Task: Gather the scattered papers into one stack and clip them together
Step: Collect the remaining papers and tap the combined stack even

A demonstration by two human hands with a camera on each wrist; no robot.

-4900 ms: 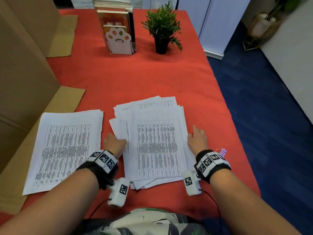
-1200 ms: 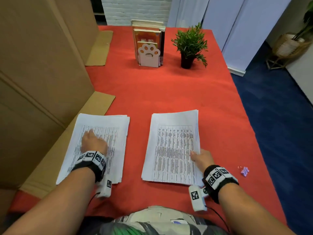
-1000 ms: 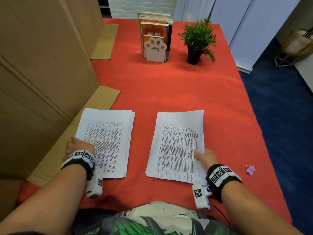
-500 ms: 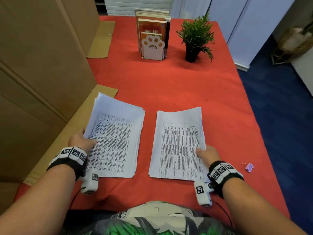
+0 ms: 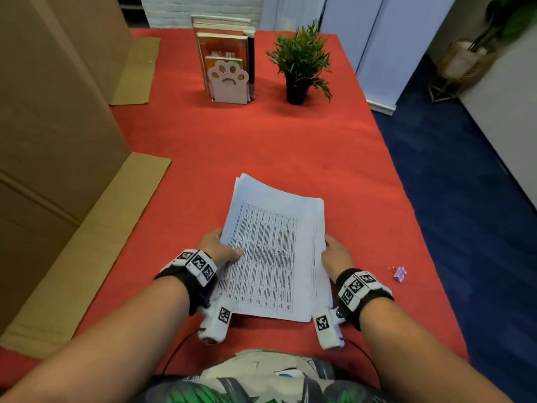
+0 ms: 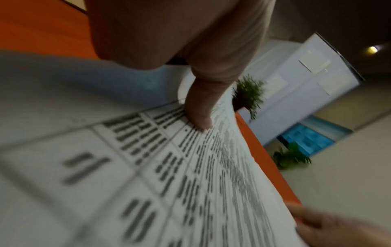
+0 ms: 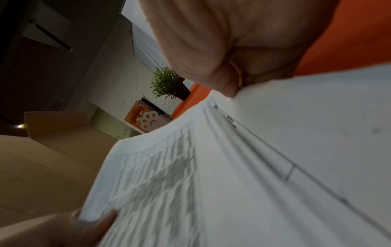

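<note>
White papers (image 5: 273, 251) were held over the red bench (image 5: 261, 146), the left hand (image 5: 218, 251) pinching their left edge with the thumb on top, the right hand (image 5: 334, 254) curled on the right edge. The top sheets sat askew and could slide apart if a grip loosened. Half a second before, two separate piles lay side by side; now they were one, and the purple clip (image 5: 399, 274) waited near the right wrist

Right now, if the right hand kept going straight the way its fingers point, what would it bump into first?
Probably the paper stack: the right hand already grips its right edge, fingers pointing inward. Beyond it is the left hand.
</note>
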